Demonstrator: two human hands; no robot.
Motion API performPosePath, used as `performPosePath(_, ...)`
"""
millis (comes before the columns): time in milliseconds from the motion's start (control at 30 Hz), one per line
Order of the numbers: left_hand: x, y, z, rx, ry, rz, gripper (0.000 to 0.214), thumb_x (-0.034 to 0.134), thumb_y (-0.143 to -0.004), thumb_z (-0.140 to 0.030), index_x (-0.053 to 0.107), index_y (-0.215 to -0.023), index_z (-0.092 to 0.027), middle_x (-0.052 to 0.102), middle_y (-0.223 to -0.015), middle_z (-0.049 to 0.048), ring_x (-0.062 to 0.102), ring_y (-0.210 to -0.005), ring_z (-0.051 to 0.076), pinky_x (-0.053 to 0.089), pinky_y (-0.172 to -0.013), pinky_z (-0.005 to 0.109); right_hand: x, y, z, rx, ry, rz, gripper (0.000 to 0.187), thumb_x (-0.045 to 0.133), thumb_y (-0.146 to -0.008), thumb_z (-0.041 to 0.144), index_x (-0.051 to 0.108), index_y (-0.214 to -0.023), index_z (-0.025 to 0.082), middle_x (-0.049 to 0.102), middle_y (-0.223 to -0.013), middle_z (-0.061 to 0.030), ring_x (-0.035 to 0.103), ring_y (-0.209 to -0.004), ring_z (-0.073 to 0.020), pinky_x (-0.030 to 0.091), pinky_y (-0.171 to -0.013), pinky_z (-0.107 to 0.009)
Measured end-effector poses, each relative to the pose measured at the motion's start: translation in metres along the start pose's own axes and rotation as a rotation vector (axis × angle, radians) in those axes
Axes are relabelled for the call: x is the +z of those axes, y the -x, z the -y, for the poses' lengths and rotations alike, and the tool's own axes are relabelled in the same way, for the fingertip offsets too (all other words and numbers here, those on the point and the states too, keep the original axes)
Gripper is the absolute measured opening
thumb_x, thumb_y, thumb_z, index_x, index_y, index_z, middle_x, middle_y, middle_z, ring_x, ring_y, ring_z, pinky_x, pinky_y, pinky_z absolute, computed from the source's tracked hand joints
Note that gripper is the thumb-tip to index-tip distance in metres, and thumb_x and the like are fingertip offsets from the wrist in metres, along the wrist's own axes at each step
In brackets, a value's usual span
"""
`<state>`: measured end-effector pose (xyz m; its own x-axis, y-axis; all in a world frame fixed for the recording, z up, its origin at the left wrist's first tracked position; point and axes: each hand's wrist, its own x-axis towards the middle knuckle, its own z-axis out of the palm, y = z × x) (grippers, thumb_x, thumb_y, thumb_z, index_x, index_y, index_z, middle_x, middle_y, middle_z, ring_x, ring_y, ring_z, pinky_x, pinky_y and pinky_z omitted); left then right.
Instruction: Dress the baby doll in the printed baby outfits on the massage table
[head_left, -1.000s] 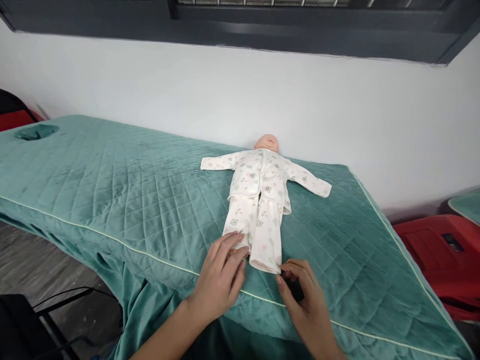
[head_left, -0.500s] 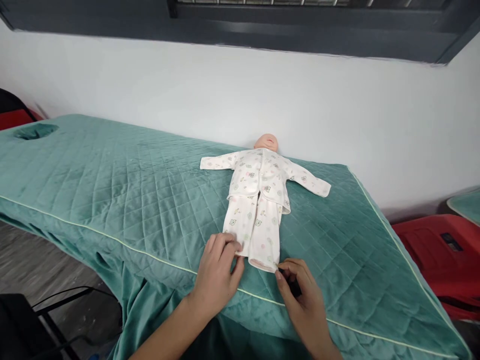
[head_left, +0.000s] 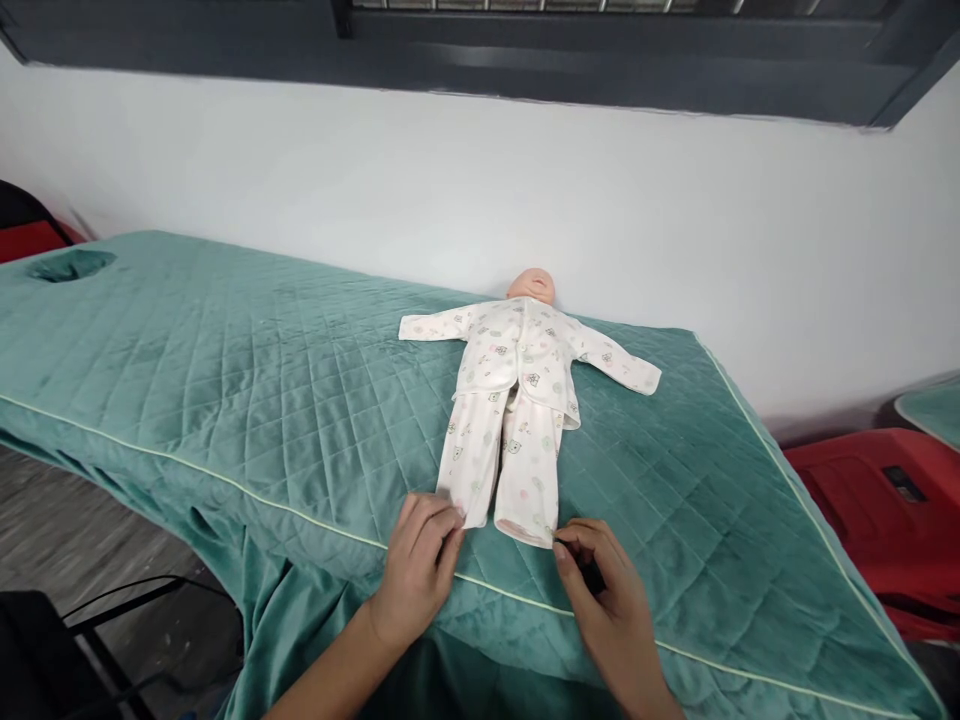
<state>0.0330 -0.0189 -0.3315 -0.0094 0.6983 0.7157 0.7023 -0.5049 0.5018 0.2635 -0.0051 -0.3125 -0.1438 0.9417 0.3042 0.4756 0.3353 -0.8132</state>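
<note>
A baby doll (head_left: 532, 285) lies on its back with its head toward the wall. It wears a white printed jacket (head_left: 517, 345), sleeves spread to both sides, and matching pants (head_left: 529, 470). My left hand (head_left: 421, 560) pinches the cuff of the pant leg on the left. With thumb and forefinger, my right hand (head_left: 604, 590) grips the outer corner of the other leg's cuff. Between the two legs a gap shows the green cover. The doll's feet are not visible.
The bed (head_left: 300, 400) has a green quilted cover with pale piping and a face hole (head_left: 73, 264) at the far left. Behind it is a white wall (head_left: 337, 170). A red chair (head_left: 885, 510) stands at the right, and a dark frame with a cable is at lower left.
My left hand has moved left and toward me with its cuff, stretching that leg straighter and widening the gap between the legs. The right hand has hardly moved.
</note>
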Motion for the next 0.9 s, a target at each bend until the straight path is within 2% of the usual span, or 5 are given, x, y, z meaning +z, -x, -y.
performPosePath(167, -0.019, -0.008, 0.005, 0.015, 0.130, 0.110, 0.020, 0.055, -0.094, -0.014, 0.056, -0.112, -0.021, 0.062, -0.100, 0.0067, 0.058, -0.095, 0.020, 0.050, -0.084, 0.036, -0.018, -0.015, -0.003, 0.092, -0.089, 0.027, 0.017, 0.059, -0.095, 0.038, 0.065, -0.097, 0.022, 0.066, -0.097, -0.0049, 0.064, -0.087, -0.0176, 0.051, -0.073, -0.027)
performPosePath(300, -0.029, -0.045, 0.049, -0.032, 0.042, 0.093, 0.015, 0.052, -0.097, -0.023, 0.056, -0.111, -0.020, 0.062, -0.105, 0.0085, 0.060, -0.101, 0.021, 0.051, -0.090, 0.038, -0.043, -0.060, -0.027, 0.147, 0.008, -0.040, 0.023, 0.060, -0.091, 0.043, 0.065, -0.097, 0.021, 0.068, -0.106, -0.0062, 0.064, -0.098, -0.0207, 0.052, -0.087, -0.032)
performPosePath(533, -0.001, -0.150, 0.171, -0.447, -0.538, 0.230, 0.052, 0.048, -0.095, -0.034, 0.047, -0.144, -0.016, 0.050, -0.148, 0.0170, 0.045, -0.138, 0.034, 0.040, -0.113, 0.050, -0.069, -0.183, -0.087, 0.319, 0.639, -0.109, 0.063, 0.055, -0.092, 0.038, 0.046, -0.147, 0.009, 0.051, -0.148, -0.0211, 0.046, -0.139, -0.0343, 0.036, -0.115, -0.051)
performPosePath(667, 0.011, -0.183, 0.198, -0.525, -0.592, 0.335, 0.057, 0.040, -0.098, -0.037, 0.041, -0.152, -0.021, 0.046, -0.155, 0.0120, 0.039, -0.145, 0.032, 0.033, -0.118, 0.055, -0.068, -0.219, -0.100, 0.371, 0.817, -0.107, 0.070, 0.048, -0.097, 0.044, 0.033, -0.156, 0.009, 0.046, -0.152, -0.0219, 0.039, -0.145, -0.0352, 0.032, -0.118, -0.052)
performPosePath(900, 0.020, -0.208, 0.225, -0.520, -0.606, 0.397, 0.057, 0.033, -0.098, -0.026, 0.039, -0.154, -0.020, 0.045, -0.157, 0.0094, 0.037, -0.148, 0.026, 0.027, -0.124, 0.049, -0.070, -0.240, -0.108, 0.356, 0.833, -0.143, 0.055, 0.046, -0.095, 0.045, 0.054, -0.141, 0.015, 0.061, -0.136, -0.0182, 0.053, -0.130, -0.0345, 0.042, -0.108, -0.048)
